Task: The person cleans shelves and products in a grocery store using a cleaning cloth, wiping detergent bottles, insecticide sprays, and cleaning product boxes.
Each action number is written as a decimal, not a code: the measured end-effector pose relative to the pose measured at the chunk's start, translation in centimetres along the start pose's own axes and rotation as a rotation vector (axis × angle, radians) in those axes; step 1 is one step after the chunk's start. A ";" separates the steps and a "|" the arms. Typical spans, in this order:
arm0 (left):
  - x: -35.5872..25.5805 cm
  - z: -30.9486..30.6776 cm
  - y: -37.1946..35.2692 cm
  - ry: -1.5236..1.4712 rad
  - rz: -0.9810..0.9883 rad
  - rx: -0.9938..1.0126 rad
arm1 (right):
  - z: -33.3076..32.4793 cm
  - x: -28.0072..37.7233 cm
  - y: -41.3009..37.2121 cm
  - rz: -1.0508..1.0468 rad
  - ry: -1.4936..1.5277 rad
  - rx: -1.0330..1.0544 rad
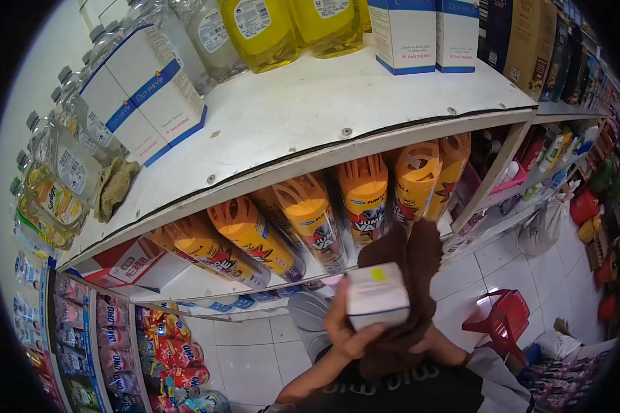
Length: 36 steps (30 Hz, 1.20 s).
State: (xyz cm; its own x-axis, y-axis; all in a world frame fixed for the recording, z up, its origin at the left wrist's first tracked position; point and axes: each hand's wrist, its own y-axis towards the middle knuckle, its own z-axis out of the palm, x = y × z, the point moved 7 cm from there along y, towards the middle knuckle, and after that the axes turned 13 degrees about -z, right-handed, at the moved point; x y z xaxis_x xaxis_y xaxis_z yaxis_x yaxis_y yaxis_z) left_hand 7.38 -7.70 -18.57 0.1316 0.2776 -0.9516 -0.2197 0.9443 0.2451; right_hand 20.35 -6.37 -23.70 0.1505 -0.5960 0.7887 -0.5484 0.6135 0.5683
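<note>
A small white box [377,294] with a yellow-green sticker on its top face is gripped by my left hand [346,323], low in front of the shelf. My right hand [430,342] holds a dark brown cloth [420,275], which hangs beside and behind the box; its fingers are largely covered by the cloth. Orange spray cans [306,220] stand in a row on the shelf just beyond my hands. On the white top shelf [289,117] are white-and-blue boxes [145,89], yellow liquid bottles [255,31] and clear bottles.
A crumpled olive cloth [116,187] lies at the top shelf's left end. Detergent packs [179,351] fill lower racks at left. A red plastic stool [499,320] stands on the tiled floor at right, near a white bag [544,227]. A red-and-white carton [127,265] sits below.
</note>
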 end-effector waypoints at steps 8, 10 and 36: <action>-3.7 -6.7 2.4 -0.317 0.073 -0.525 | -1.4 -5.8 -4.6 0.489 -0.837 0.543; -3.6 -7.0 2.3 -0.311 0.094 -0.537 | -4.3 -5.2 -3.6 0.537 -0.838 0.222; -2.4 -4.0 1.7 -0.632 -0.071 -0.278 | 2.4 4.4 1.4 -0.077 0.041 0.296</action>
State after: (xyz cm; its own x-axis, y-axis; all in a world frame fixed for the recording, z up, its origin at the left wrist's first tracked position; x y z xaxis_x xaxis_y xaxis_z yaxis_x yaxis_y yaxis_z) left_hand 2.82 -7.47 -16.65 0.6740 0.3461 -0.6527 -0.4178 0.9072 0.0496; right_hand 18.29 -9.35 -19.98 0.2310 -0.6096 0.7583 -0.7492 0.3858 0.5384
